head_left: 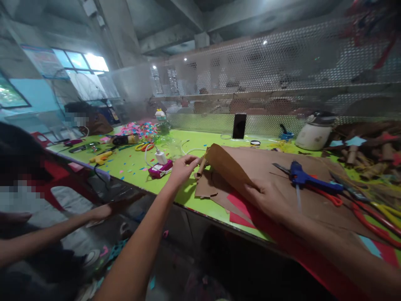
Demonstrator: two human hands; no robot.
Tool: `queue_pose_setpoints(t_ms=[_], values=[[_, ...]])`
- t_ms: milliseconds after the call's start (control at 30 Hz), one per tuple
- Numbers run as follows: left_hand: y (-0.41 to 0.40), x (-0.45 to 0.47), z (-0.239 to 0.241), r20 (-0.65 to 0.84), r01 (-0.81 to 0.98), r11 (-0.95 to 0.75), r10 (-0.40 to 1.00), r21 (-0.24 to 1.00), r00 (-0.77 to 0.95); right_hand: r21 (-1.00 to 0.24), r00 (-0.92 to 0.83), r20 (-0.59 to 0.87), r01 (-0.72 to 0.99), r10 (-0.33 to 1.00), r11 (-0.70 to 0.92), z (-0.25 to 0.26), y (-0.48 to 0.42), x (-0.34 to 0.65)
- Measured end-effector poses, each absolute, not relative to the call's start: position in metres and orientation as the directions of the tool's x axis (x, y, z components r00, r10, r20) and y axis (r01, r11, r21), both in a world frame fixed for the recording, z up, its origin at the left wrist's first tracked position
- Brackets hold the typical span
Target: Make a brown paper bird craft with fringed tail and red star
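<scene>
Right hand (266, 196): your fingers pinch the brown strip (226, 170), likely keeping it raised over the brown sheet's (266, 161) left end.
Left hand (182, 170): by the roll (202, 166) at the sheet's left end; whether its fingers pinch, I cannot tell.
Glue gun (297, 173): on the sheet, seemingly for easy reach.

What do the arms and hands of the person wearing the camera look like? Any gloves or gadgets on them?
They are ordinary human ones. The left hand and right hand wear no gloves. The left forearm and right forearm show no sleeves, watch, bracelet or cables. Fine details, such as a thin ring, are too blurred to judge.
</scene>
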State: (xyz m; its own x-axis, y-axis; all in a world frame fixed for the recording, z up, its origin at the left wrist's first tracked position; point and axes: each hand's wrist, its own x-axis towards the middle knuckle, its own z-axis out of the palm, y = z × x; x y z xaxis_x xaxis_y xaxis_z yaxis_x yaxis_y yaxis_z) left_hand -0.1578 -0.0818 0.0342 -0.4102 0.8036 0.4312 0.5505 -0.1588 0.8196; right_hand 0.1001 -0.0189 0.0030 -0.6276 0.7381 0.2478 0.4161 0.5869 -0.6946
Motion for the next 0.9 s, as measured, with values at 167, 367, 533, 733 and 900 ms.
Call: queue_pose_setpoints(t_ms=[167, 367, 533, 733, 900], values=[[-0.078, -0.161, 0.026, 0.444, 0.544, -0.178, 0.798, 0.82, -0.409, -0.672, -0.628, 0.268, 0.422, 0.731, 0.609, 0.002, -0.022, 0.101], [-0.063, -0.152, 0.045, 0.537, 0.516, -0.306, 0.748, 0.8, -0.39, -0.684, -0.601, 0.261, 0.437, 0.755, 0.584, 0.003, -0.024, 0.101], [-0.052, -0.142, 0.065, 0.558, 0.407, -0.451, 0.807, 0.794, -0.194, -0.702, -0.602, 0.278, 0.404, 0.748, 0.586, -0.004, -0.029, 0.101], [-0.056, -0.143, 0.045, 0.442, 0.276, -0.375, 0.862, 0.885, -0.249, -0.52, -0.743, 0.389, 0.312, 0.545, 0.795, -0.012, -0.053, 0.104], [-0.059, -0.158, 0.026, 0.368, 0.113, -0.351, 0.876, 0.93, -0.312, -0.512, -0.771, 0.335, 0.334, 0.542, 0.792, -0.003, -0.057, 0.106]])
